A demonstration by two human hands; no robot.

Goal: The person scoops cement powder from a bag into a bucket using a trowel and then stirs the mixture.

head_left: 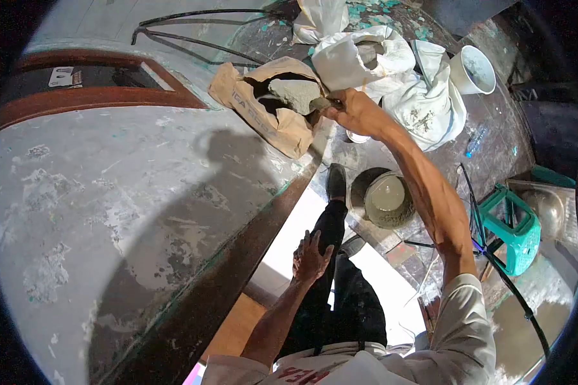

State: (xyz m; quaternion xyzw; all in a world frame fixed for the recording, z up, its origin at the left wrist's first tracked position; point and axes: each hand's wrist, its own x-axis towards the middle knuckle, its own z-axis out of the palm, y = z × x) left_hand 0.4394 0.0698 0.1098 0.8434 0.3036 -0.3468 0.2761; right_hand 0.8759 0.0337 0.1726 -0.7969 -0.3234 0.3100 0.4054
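Observation:
My right hand (350, 110) reaches forward to the mouth of a torn brown paper bag (282, 131). Its fingers are closed around a small cement-coated tool (319, 104), which looks like a trowel; its far end is at the bag's opening. Grey powder (294, 94) shows inside the bag. My left hand (312, 258) rests against my dark-trousered leg, fingers spread, holding nothing. Between my right forearm and my shoe stands a round bucket (389, 200) with wet grey mix inside and smeared on its rim.
White sacks (430, 109) lie beyond the forearm, with a white bucket (474, 69) behind them. A plastic bottle (476, 141) lies on the floor. At right are a green stool (519, 234) and thin black poles (514, 292). The scuffed grey wall (77, 192) borders the left.

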